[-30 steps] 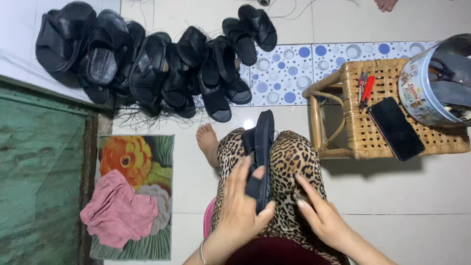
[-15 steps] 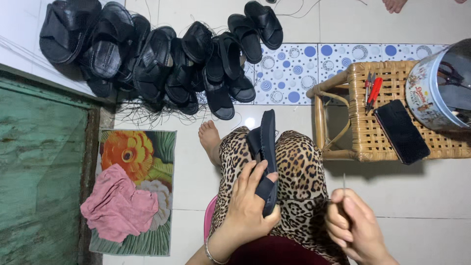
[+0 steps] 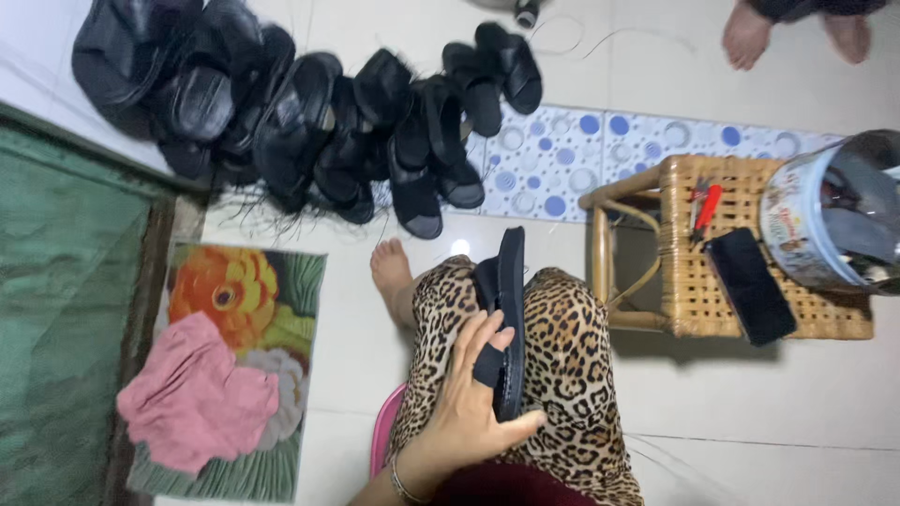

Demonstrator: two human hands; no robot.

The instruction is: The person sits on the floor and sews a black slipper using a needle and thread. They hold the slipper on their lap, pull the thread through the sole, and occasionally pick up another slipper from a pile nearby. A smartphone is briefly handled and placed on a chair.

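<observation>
From my remote seat, looking down through the head camera, I see a person seated on a low pink stool [image 3: 382, 439], legs in leopard-print trousers. A black sandal [image 3: 506, 319] lies on edge along the lap, its long axis pointing away from the body toward the tiled floor.

To steady a sandal like this well, I judge it best to keep it pinned against the thigh, the thumb under the sole edge and the fingers spread over the strap, so it cannot roll.

The left hand [image 3: 469, 394] is doing much that: its grip is closed around the near end of the sandal, fingers [image 3: 473, 342] lying across the strap, thumb hooked beneath. A thin bracelet shows at the wrist. The right hand is out of the picture, so I cannot tell its grip.

Beyond the knees, a heap of black sandals [image 3: 309, 122] lies on the floor, partly on a blue-dotted mat [image 3: 581, 150]. To the right stands a wicker stool [image 3: 712, 272] used as a tabletop; it carries a dark phone [image 3: 750, 286], a small red-handled tool [image 3: 703, 206] and a round tin [image 3: 825, 220]. To the left, a pink cloth [image 3: 197, 408] lies on a flower-print mat [image 3: 253, 290]. Another person's bare feet [image 3: 745, 33] show at the top edge.
</observation>
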